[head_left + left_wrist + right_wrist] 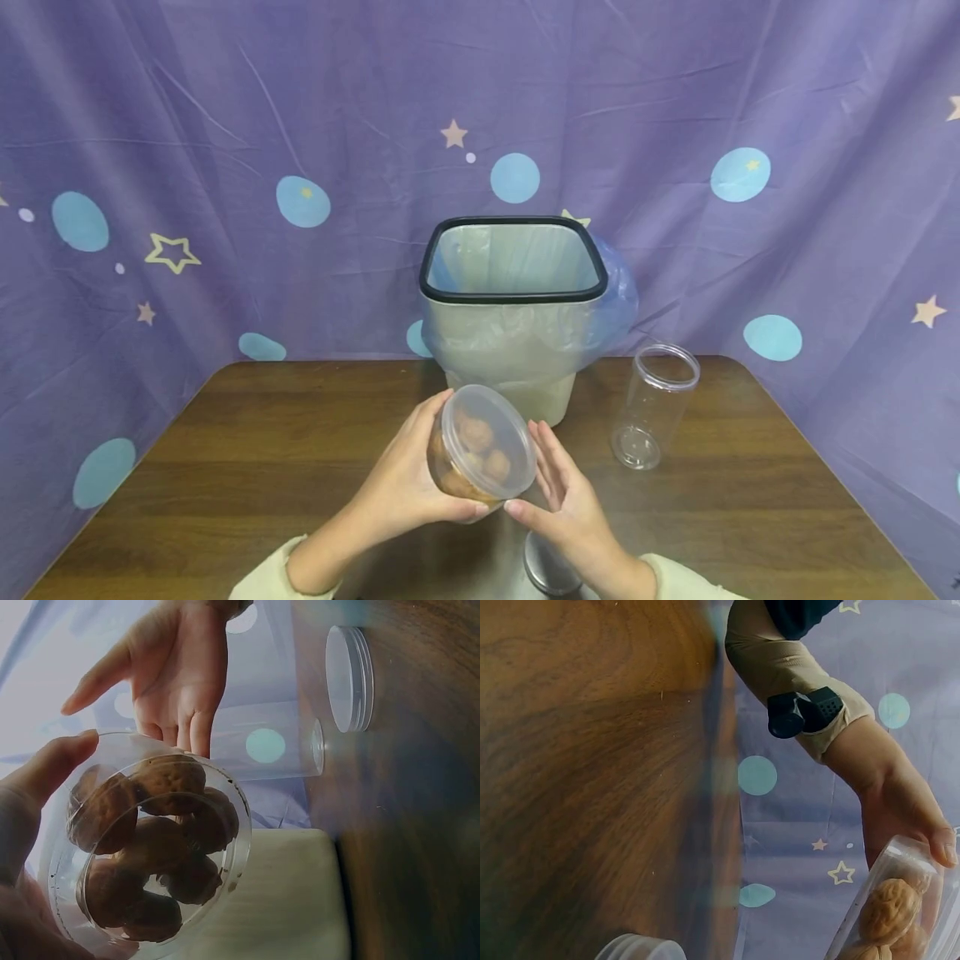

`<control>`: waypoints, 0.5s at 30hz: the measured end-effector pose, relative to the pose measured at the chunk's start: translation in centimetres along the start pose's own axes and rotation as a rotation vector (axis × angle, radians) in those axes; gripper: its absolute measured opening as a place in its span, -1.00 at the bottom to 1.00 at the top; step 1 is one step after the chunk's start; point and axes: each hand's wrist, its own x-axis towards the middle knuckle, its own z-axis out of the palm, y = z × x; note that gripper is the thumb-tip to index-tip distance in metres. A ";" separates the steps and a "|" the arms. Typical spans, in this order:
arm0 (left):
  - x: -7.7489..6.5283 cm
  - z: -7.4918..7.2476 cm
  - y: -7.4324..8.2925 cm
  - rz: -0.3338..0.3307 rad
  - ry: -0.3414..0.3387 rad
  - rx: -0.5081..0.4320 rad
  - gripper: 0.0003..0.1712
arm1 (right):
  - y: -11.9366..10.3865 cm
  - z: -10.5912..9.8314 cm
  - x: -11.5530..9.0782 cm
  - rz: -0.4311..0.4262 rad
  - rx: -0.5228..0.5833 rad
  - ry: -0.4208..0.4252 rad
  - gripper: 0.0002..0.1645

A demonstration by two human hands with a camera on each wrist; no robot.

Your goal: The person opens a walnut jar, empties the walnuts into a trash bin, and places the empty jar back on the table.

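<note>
Several wrinkled walnuts [476, 433] sit in a clear, round plastic tub [489, 447], tilted above the wood-grain table [300, 433]. The left hand [401, 479] curls its fingers round the tub's smooth side; the right hand [567, 504], fingers nearly straight, thumb apart, grips nothing just beside it.

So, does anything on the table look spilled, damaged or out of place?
Only the blue liner of the bin looks odd: it balloons unevenly, bulging right below the black rim. The walnut container is tilted in the left hand, but no spill shows.
</note>
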 end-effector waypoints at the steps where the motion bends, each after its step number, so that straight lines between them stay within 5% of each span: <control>1: 0.0 0.0 0.0 0.002 0.002 0.002 0.40 | 0.0 0.1 0.0 0.002 0.006 0.005 0.19; 15: -0.1 0.4 -0.2 0.018 0.029 0.040 0.40 | 0.1 0.4 0.2 0.017 0.012 0.033 0.16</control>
